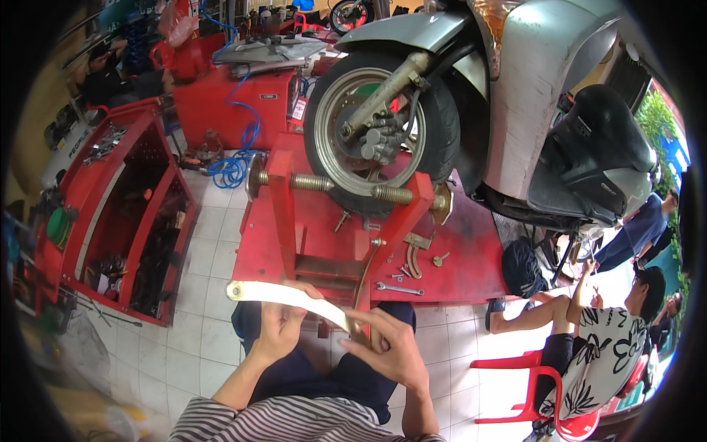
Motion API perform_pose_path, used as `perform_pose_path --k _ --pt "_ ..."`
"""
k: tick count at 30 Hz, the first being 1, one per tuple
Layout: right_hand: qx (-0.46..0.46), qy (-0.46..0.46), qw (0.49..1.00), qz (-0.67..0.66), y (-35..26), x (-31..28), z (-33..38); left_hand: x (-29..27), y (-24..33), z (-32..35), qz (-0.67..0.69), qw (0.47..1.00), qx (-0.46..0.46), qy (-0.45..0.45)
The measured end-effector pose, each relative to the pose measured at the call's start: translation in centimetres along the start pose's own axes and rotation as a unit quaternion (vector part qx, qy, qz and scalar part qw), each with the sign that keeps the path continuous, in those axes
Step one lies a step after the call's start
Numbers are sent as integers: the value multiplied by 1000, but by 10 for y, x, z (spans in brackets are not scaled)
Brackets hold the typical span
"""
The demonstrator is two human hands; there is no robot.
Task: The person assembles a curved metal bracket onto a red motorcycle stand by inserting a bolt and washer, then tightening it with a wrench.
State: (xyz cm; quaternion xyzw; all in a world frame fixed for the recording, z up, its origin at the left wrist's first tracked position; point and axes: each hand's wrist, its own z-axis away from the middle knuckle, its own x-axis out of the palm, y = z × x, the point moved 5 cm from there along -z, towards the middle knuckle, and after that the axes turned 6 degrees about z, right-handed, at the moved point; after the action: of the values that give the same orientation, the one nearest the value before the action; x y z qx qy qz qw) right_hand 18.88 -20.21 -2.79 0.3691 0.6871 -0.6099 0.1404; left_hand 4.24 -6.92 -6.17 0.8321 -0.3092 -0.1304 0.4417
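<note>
I am holding a long, pale flat strip (291,296) level across my lap, just below the red wheel stand (346,221) that is clamping the scooter's front wheel (375,121). My left hand (276,331) is gripping its middle, fingers curled around it, while my right hand (390,350) is pinching the near end between thumb and fingers. It is looking thin, light and slightly springy, probably smooth-faced, so a hold near each end seems steadiest.

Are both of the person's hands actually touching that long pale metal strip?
Touching. The head view shows the left hand wrapped around the middle of the pale metal strip, and the right hand pinching its near end.
</note>
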Motion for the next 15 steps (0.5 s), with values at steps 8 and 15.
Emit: perform_pose_path --k 8,15 --pt "-133 188 935 269 -6 -22 -21 17 -19 -27 145 988 -48 4" --pt "-23 58 997 38 5 4 -40 27 -29 -35 68 992 -101 -20"
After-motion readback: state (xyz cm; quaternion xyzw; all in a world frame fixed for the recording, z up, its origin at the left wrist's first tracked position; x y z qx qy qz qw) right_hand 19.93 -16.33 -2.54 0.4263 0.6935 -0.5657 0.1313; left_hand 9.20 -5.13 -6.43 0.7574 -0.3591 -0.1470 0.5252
